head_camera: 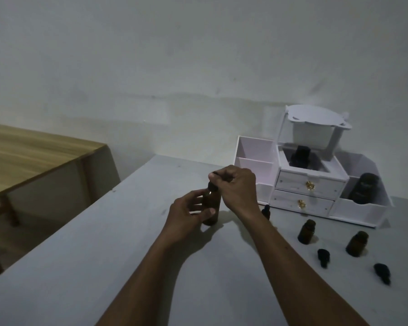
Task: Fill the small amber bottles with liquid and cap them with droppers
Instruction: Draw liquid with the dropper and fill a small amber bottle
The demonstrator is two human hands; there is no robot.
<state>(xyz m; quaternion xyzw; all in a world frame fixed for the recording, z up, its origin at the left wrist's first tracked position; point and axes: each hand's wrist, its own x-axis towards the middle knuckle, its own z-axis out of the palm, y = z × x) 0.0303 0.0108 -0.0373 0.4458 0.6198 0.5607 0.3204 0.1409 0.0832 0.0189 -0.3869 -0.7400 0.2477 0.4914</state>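
An amber bottle point(211, 209) stands upright on the grey table point(104, 255), and my left hand point(186, 216) grips its body. Above it my right hand point(236, 187) pinches a black dropper cap point(213, 186) that sits at the bottle's neck. Two small open amber bottles point(306, 232) point(357, 244) stand to the right. In front of them lie two loose black droppers point(323, 257) point(382, 273). Another capped small bottle point(266, 211) shows just behind my right wrist.
A white desk organiser point(311, 184) with two drawers stands at the back right against the wall; it holds a dark bottle point(299, 156) in its middle bay and a larger dark bottle point(364, 188) on the right. A wooden table point(33, 156) stands to the left across a gap.
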